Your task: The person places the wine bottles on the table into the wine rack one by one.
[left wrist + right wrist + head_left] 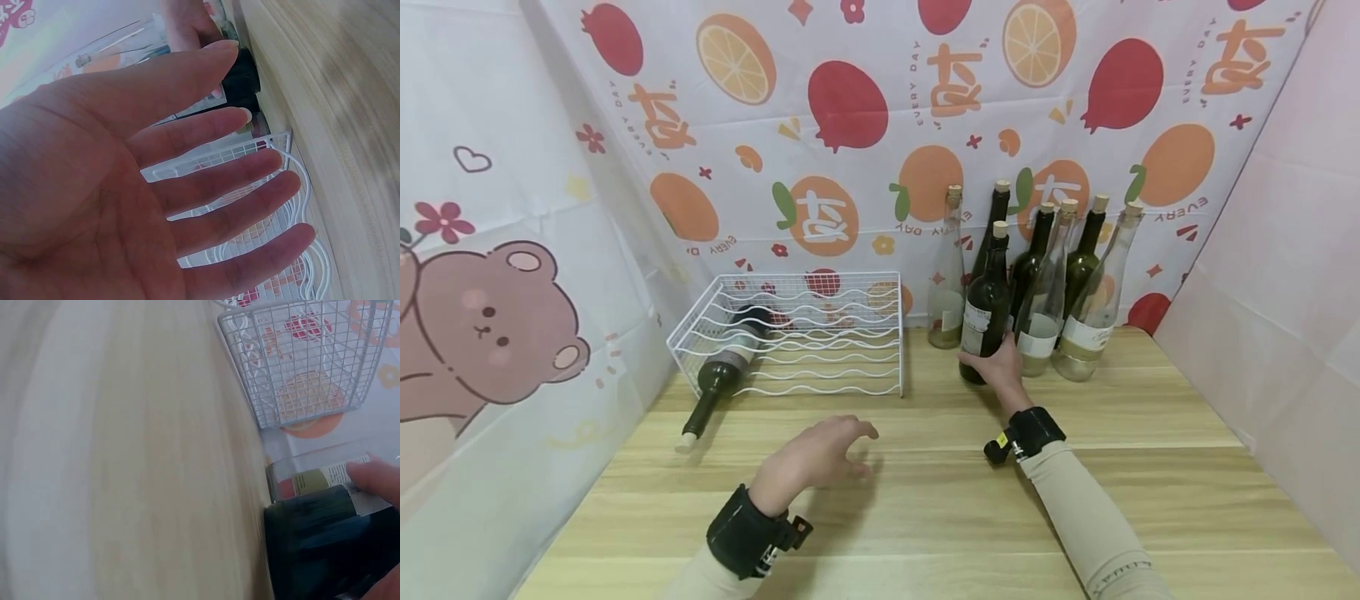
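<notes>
My right hand (999, 367) grips a dark green wine bottle (987, 304) low on its body. The bottle stands upright at the front of a bottle group, with a cork in its neck and a pale label. In the right wrist view, the dark bottle (325, 540) shows its base close to the table, with fingertips at its label. My left hand (815, 460) hovers over the table, fingers spread and holding nothing; its bare palm (94, 206) fills much of the left wrist view. Another dark bottle (722, 371) lies in the white wire rack (820, 392), its corked neck pointing forward.
Behind and right of the gripped bottle stand several corked bottles, among them a clear bottle (945, 308) and another clear bottle (1086, 333) with a white label. A fruit-print curtain (865, 183) backs the wooden table (925, 517). Pale curtains hang at both sides.
</notes>
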Demonstrator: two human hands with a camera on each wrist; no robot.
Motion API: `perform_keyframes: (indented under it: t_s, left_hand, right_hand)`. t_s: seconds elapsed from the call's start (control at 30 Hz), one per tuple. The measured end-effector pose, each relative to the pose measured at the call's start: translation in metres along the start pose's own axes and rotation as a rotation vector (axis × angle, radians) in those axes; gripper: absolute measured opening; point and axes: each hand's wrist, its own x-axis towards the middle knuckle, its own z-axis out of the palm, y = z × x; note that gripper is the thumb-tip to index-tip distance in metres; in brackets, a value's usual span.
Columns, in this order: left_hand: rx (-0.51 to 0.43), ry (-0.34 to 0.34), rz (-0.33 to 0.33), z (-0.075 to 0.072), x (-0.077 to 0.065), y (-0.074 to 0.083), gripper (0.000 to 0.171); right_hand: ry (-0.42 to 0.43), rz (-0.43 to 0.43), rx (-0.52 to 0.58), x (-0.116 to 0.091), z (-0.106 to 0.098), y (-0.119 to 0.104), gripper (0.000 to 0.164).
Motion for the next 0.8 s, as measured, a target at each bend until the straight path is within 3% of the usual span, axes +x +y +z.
perform_keyframes:
  t_s: [0.17,0.33,0.5,0.67,0.8]
  left_hand:
    - [0.002,0.004,-0.001,0.001,0.0,-0.001,0.047]
    - [0.0,0.007,0.025,0.001,-0.001,-0.003,0.047]
    - [0.007,0.018,0.039,-0.003,-0.003,-0.002,0.048]
    - [0.024,0.028,0.059,-0.006,-0.003,0.0,0.047]
    - [0.016,0.028,0.061,-0.008,-0.003,0.0,0.048]
  right_hand:
    - [-0.006,-0.034,0.013,0.003,-0.002,0.002,0.112]
    - [-0.056,-0.158,-0.021,0.008,-0.015,0.005,0.097]
    - [-0.173,-0.271,-0.174,0.008,-0.039,-0.006,0.086]
    - [-0.329,-0.327,-0.294,0.005,-0.061,-0.024,0.083]
    - [-0.427,-0.362,-0.382,0.0,-0.073,-0.034,0.071]
